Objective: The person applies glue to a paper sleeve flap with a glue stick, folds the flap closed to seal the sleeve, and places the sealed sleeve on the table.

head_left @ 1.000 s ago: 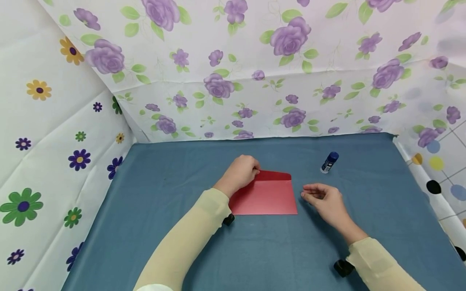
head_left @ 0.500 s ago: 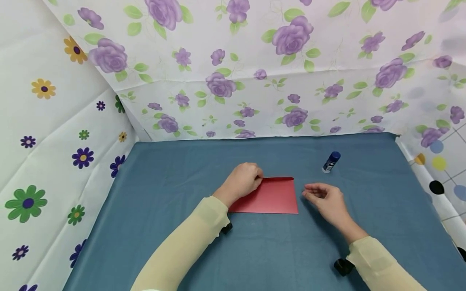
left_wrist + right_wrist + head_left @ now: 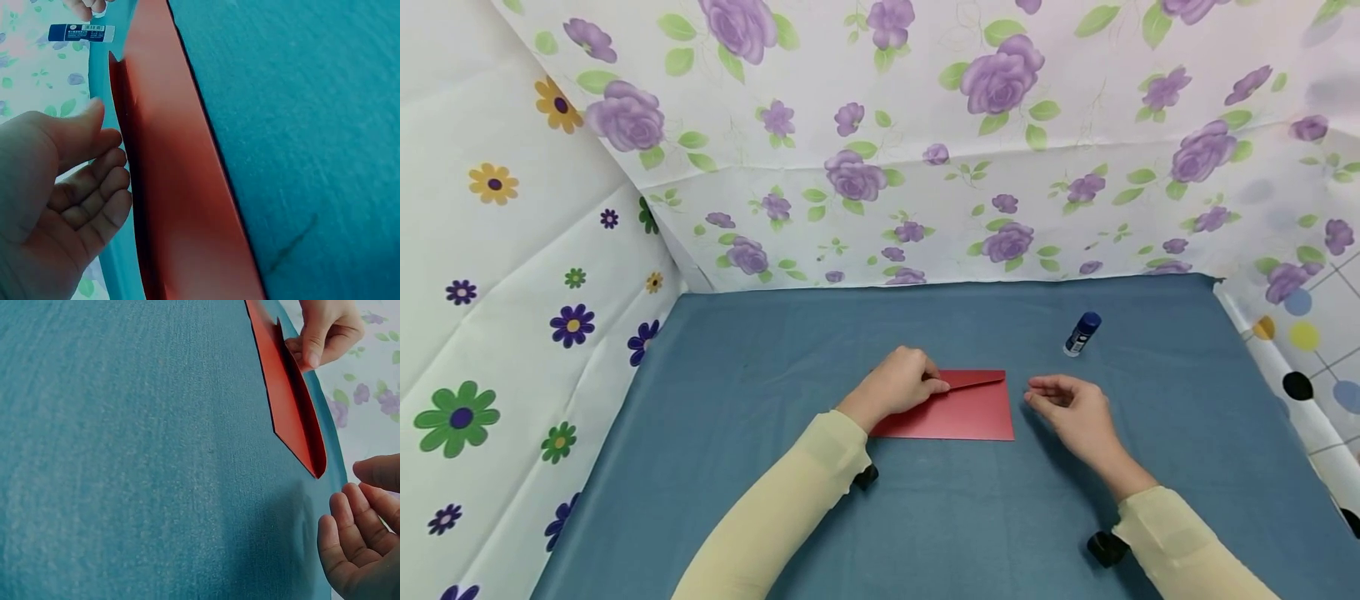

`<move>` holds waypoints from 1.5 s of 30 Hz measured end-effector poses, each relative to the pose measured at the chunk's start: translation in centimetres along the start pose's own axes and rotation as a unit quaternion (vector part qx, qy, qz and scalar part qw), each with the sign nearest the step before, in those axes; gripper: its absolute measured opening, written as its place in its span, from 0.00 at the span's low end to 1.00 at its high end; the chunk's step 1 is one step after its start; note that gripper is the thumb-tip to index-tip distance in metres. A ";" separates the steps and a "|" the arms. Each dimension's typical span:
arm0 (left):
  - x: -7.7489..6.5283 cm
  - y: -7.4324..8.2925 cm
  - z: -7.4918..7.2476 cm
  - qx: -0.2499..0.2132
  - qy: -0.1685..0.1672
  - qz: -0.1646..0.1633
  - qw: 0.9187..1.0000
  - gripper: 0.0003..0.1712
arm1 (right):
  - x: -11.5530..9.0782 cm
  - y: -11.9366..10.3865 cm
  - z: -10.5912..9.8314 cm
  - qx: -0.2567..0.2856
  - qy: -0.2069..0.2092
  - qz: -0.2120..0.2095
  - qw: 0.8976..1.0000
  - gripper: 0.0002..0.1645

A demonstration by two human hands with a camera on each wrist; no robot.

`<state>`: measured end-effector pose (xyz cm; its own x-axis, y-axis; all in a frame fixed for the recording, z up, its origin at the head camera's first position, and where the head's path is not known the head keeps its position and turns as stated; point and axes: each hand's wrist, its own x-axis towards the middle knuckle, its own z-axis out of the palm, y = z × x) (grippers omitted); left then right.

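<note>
A red envelope (image 3: 973,417) lies on the blue cloth, its long flap (image 3: 979,377) bent over toward the near side in the head view. The left hand (image 3: 901,382) reaches over the envelope's left part with its fingertips on the flap. In the left wrist view, the loosely bent fingers (image 3: 115,178) of this hand sit against the flap's outer side, thumb beside them. Just right of the envelope, the right hand (image 3: 1071,410) hovers with relaxed fingers and nothing between them. The left hand covers the envelope's left end in the head view.
A glue stick (image 3: 1081,333) with a dark blue cap stands beyond the right hand. Blue cloth (image 3: 760,358) covers the table, with flowered sheets (image 3: 850,225) behind and to the left. A black wrist device (image 3: 1107,549) shows below the right sleeve.
The left hand has moved toward the near side, and the flap, upright before, has folded down over the envelope. The right hand has stayed almost in place.
</note>
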<state>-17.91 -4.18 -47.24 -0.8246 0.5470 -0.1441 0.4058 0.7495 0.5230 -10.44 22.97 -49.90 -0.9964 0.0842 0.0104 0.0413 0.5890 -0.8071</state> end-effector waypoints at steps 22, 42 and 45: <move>0.6 1.3 1.6 -0.005 0.081 -0.110 0.991 0.27 | 0.2 -0.8 -0.1 -0.022 -0.020 -0.012 0.999 0.15; 2.4 4.0 2.4 0.060 0.036 -0.241 0.968 0.28 | 0.3 -0.9 0.4 -0.023 -0.033 -0.018 0.999 0.15; 2.9 4.5 2.5 0.079 0.022 -0.267 0.960 0.30 | 0.3 -0.9 0.5 -0.023 -0.035 -0.017 0.999 0.15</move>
<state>-17.50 1.72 -47.37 -0.9463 0.0555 -0.3186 -0.0271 0.9681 0.2492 -10.78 22.11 -49.47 -1.0000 0.0076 -0.0061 0.0095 0.6262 -0.7796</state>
